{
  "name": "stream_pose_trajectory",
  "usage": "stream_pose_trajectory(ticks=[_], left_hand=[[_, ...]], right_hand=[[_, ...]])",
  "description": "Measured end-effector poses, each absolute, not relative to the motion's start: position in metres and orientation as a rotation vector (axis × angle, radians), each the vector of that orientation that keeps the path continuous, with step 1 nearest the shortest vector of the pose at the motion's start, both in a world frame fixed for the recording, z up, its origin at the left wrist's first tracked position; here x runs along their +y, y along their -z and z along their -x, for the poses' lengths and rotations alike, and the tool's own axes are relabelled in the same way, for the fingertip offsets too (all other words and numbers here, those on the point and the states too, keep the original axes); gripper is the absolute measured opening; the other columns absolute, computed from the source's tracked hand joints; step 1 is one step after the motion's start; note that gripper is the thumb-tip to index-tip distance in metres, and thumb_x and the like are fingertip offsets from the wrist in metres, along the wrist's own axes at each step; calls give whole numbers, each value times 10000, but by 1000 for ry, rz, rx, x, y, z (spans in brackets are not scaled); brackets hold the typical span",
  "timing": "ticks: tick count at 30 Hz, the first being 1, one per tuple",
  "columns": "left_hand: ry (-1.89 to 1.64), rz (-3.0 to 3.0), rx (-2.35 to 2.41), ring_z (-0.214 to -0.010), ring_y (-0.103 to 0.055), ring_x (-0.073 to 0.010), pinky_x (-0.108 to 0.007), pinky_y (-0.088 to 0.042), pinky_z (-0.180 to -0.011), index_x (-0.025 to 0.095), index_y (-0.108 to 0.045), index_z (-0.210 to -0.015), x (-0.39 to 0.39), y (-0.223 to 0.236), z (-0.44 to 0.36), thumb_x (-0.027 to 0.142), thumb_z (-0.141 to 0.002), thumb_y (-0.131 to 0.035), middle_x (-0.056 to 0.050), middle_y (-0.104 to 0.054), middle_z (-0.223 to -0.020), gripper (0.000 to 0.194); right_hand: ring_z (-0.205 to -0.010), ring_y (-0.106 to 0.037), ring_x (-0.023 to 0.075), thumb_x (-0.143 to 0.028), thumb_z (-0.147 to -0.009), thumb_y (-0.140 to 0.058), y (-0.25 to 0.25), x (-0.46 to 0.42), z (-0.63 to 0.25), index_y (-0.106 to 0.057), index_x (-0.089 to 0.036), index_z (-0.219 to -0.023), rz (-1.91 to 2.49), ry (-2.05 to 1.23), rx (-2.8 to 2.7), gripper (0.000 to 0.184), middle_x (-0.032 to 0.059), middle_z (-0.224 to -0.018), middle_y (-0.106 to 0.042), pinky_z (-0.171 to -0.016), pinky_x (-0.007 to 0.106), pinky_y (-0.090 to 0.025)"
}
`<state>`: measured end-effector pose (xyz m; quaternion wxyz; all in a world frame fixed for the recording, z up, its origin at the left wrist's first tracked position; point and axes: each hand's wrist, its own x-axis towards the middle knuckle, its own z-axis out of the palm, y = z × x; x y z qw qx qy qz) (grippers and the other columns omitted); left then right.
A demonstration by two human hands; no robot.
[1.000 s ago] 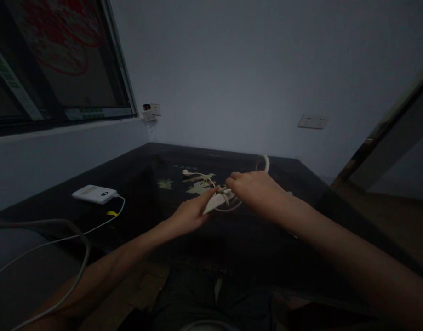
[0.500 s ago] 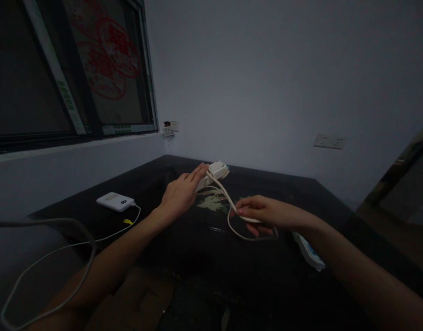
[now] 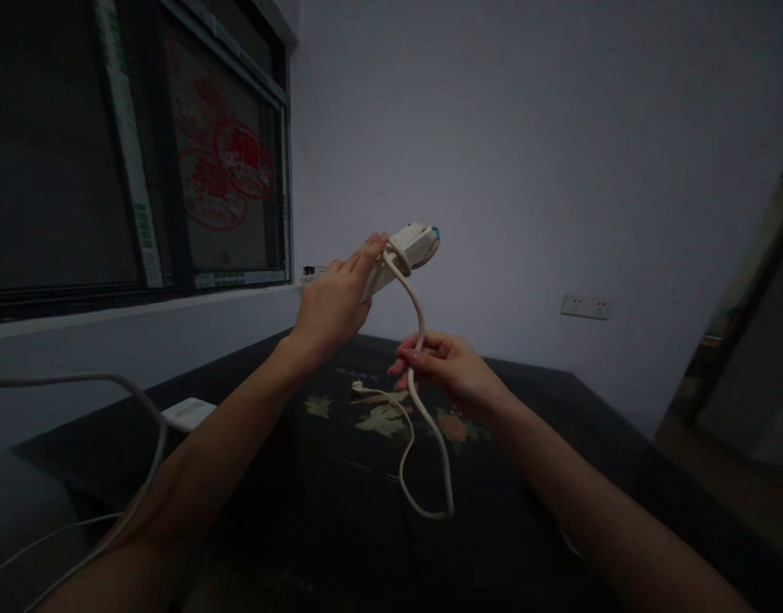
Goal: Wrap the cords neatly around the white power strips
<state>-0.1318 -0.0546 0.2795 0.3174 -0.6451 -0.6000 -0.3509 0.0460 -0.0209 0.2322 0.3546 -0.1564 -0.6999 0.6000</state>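
Note:
My left hand point(image 3: 339, 294) is closed around a long white power strip point(image 3: 412, 243), raised above the dark table and tilted with its far end up. A white cord point(image 3: 420, 311) passes around the strip by my left fingertips. Lower and to the right, my right hand point(image 3: 443, 366) pinches this cord between thumb and fingers. Below that grip the cord hangs in a loop, and its small pale end point(image 3: 357, 387) shows over the table's leaf pattern. The underside of the strip and part of my left fingers are hidden.
A white power bank point(image 3: 188, 415) lies at the table's left, partly behind my left forearm. A loose grey-white cable point(image 3: 133, 392) crosses the left foreground. Wall sockets point(image 3: 585, 306) are at the right, a window point(image 3: 225, 162) at the left. The dark table point(image 3: 366, 536) has a flower print.
My left hand has raised the power strip higher. My right hand has shifted up and left along the cord, whose loop now hangs longer below it. The view has tilted upward.

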Motion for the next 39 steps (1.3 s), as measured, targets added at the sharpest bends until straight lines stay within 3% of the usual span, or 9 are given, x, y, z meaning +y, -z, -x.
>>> stream_pose_trajectory(ticks=[7, 11, 15, 21, 27, 33, 39], left_hand=[[1237, 1851, -1473, -1099, -586, -274, -391, -475, -878, 291, -181, -1475, -38, -310, 146, 197, -823, -540, -95, -539, -1340, 750], [1495, 2128, -1206, -1191, -532, -269, -413, -430, -963, 222, -237, -1449, -20, -321, 147, 173, -781, -555, -123, -475, -1403, 741], [1723, 2302, -981, -1232, -484, -278, -467, -364, -1030, 188, -287, -1407, -23, -332, 132, 174, -736, -586, -136, -479, -1386, 734], [2005, 2514, -840, -1090, -556, -266, -447, -432, -952, 186, -275, -1401, -54, -335, 99, 204, -732, -617, -138, -539, -1267, 752], [2199, 2575, -828, -1076, -557, -268, -448, -428, -948, 192, -285, -1394, -55, -311, 91, 253, -739, -660, -135, -551, -1232, 757], [2308, 2671, -1032, -1042, -575, -274, -436, -463, -907, 191, -334, -1379, -51, -276, 90, 266, -722, -689, -126, -588, -1181, 751], [2393, 2713, -1231, -982, -596, -247, -377, -481, -848, 156, -489, -1258, -53, -234, 88, 252, -679, -731, -119, -626, -1097, 634]], right_hand=[[-627, -651, 155, -377, -690, -717, -315, -1, -70, -674, -143, -710, 506, -634, -1902, 239, 62, -659, -705, -577, 267, -480], [-621, -642, 163, -404, -656, -753, -364, -21, -86, -670, -151, -670, 514, -334, -1898, 267, 57, -637, -693, -602, 289, -497], [-534, -573, 129, -440, -664, -760, -399, -56, -95, -652, -166, -648, 434, -150, -1933, 295, 31, -590, -644, -498, 254, -446], [-368, -289, 32, -434, -765, -676, -406, -103, -99, -649, -186, -730, 241, -315, -1838, 252, -80, -463, -346, -355, 176, -192], [-365, -147, 54, -505, -855, -543, -359, -101, -117, -626, -204, -873, 333, -894, -1963, 313, -98, -454, -230, -337, 198, -139], [-381, -118, 50, -561, -852, -518, -293, -67, -133, -524, -186, -721, 561, -1421, -2052, 397, -106, -449, -231, -352, 193, -113], [-453, -184, 67, -608, -844, -504, -255, -69, -148, -522, -183, -692, 714, -1208, -2094, 452, -73, -513, -286, -404, 206, -119]])
